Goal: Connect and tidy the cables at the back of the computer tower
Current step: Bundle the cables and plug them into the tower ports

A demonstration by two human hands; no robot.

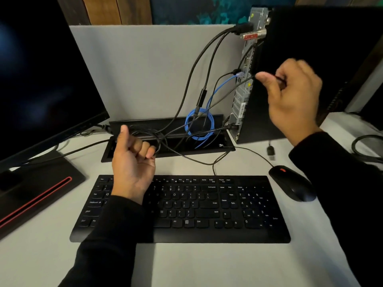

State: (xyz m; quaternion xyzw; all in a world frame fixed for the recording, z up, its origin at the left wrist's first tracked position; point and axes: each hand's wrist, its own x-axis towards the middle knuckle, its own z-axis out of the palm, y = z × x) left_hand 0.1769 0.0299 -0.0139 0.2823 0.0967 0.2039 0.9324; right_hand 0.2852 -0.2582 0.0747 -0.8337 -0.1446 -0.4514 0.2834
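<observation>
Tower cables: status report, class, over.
Left hand grips black cable bundle. Right hand pinches thin black cable by tower. Loose USB plug dangling.

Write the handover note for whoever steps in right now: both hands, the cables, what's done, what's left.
Left hand: curled round a bunch of black cables above the open desk cable tray.
Right hand: pinches a thin black cable beside the tower's rear panel.
Done: blue network cable and upper black plugs look seated; blue slack is looped over the tray.
Left: a loose USB plug lies on the desk by the mouse; the black cables are still tangled and need tidying.
</observation>
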